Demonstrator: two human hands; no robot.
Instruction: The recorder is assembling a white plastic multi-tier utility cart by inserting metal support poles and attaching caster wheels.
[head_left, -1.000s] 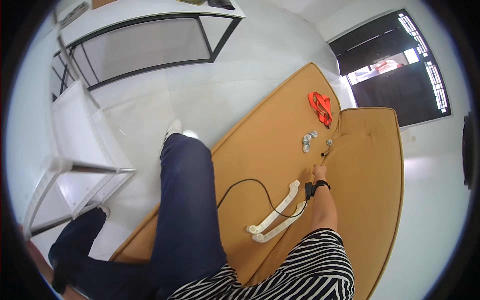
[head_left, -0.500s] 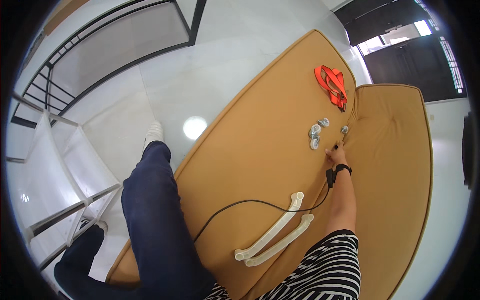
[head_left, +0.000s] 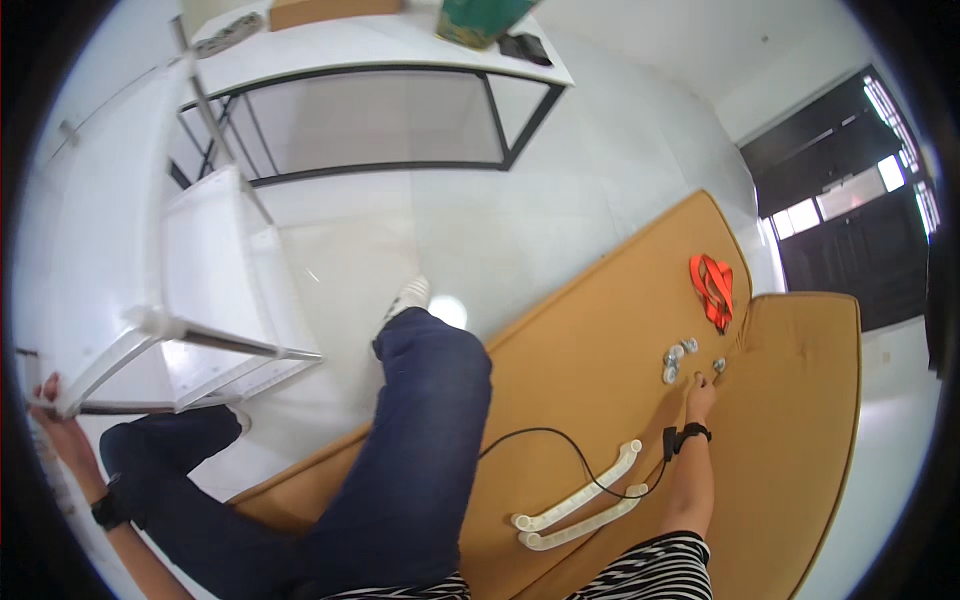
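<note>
At the far left my left hand (head_left: 52, 400) is closed around the corner of a white rack (head_left: 250, 350) with metal tubes and white panels. My right hand (head_left: 702, 402) reaches over the tan sofa (head_left: 590, 330), thumb and fingers slightly apart, fingertips at a single small caster wheel (head_left: 720, 365). Whether they touch it is hard to tell. Several more caster wheels (head_left: 672, 366) lie in a cluster just left of this hand. Two cream curved plastic bars (head_left: 580, 490) rest side by side nearer to me. A black cable (head_left: 545, 430) runs from my right wristband across the sofa.
Beyond the casters lies an orange-red strap (head_left: 712, 290). A white table (head_left: 330, 40) with a black frame stands at the far side, bearing a green bag (head_left: 480, 20) and a brown box (head_left: 330, 10). My legs stretch between the rack and the sofa.
The view has swung left, bringing the table top and my left hand on the rack into sight. My right hand has moved closer to the single caster wheel.
</note>
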